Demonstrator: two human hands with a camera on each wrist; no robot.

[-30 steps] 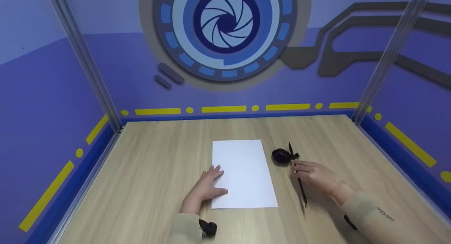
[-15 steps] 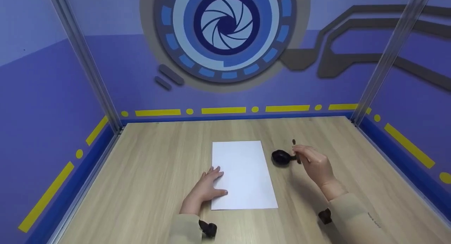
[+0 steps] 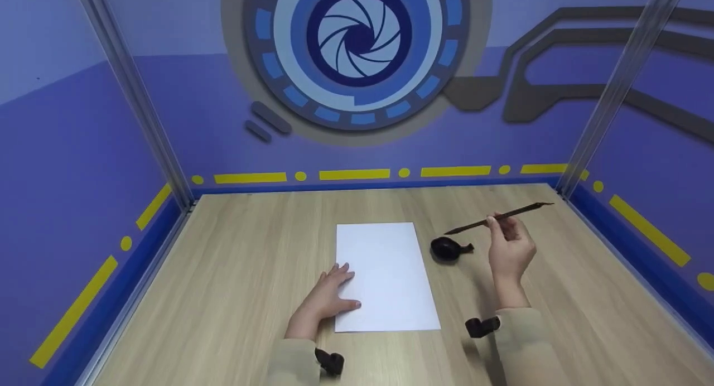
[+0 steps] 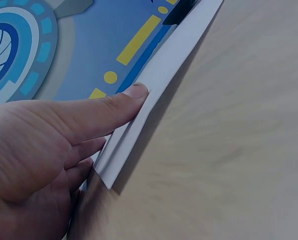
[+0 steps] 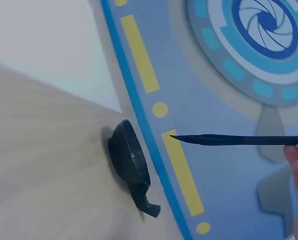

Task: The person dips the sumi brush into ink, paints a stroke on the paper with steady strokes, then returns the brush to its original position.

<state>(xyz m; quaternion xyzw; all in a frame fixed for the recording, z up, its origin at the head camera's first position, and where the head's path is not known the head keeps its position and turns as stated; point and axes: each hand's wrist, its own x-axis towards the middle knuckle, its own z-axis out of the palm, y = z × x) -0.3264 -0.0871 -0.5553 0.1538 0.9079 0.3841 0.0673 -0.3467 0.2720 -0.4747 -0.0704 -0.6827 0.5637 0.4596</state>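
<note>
A white sheet of paper (image 3: 387,274) lies on the wooden table. My left hand (image 3: 324,297) rests on its left edge with fingers spread; in the left wrist view the thumb (image 4: 124,105) lies straight on the paper (image 4: 164,65). My right hand (image 3: 512,246) pinches a dark writing brush (image 3: 474,225) above the table, its pointed tip toward the left. Below and left of that hand sits a small black ink dish (image 3: 445,249) with a short handle, right of the paper. The right wrist view shows the brush (image 5: 224,140) raised apart from the dish (image 5: 126,155).
Purple-blue wall panels (image 3: 357,152) with yellow marks stand behind and at both sides of the wooden table (image 3: 251,252). Metal posts (image 3: 134,96) rise at the back corners. Black wrist-camera mounts (image 3: 482,326) jut from the sleeves near the tabletop.
My right hand has lifted the brush off the ink dish's handle and turned it from pointing away to pointing left. My left hand and the paper have stayed put.
</note>
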